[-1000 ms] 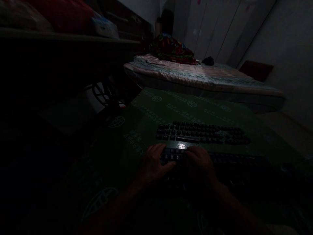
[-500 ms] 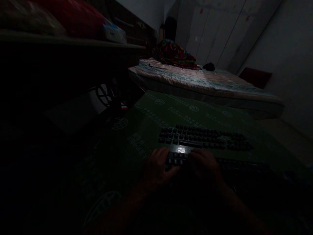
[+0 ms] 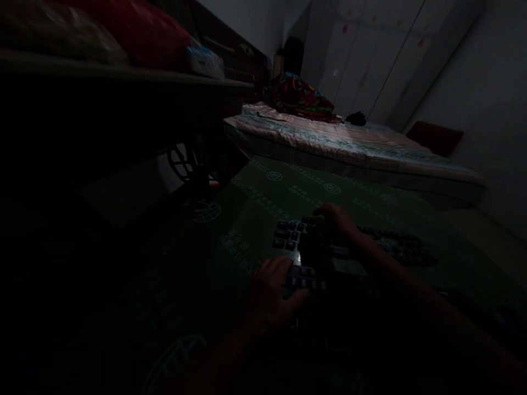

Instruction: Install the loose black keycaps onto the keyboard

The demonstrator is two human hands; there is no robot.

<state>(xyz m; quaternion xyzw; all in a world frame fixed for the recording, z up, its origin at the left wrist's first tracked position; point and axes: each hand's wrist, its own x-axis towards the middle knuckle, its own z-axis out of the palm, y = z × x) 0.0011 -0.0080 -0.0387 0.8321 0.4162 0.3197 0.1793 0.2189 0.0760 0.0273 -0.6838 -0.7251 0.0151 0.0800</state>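
Observation:
Two dark keyboards lie on a green printed mat [image 3: 263, 203] in a very dim room. My left hand [image 3: 269, 293] is closed round the left end of the near keyboard [image 3: 307, 278], fingers on top and thumb along its front edge. My right hand [image 3: 335, 222] reaches forward over the far keyboard [image 3: 397, 247], with its fingers bent down over the keys and the back edge. The right forearm crosses above the near keyboard and hides most of it.
A low mattress [image 3: 354, 148] with a striped cover lies beyond the mat, with a bundle of red patterned cloth [image 3: 300, 96] at its far end. A dark table or shelf [image 3: 123, 74] with bags on it stands at the left. Pale cupboard doors [image 3: 370, 60] line the back wall.
My right hand has left the near keyboard and moved forward onto the far keyboard. My left hand stays at the near keyboard's left end. The camera has tilted slightly.

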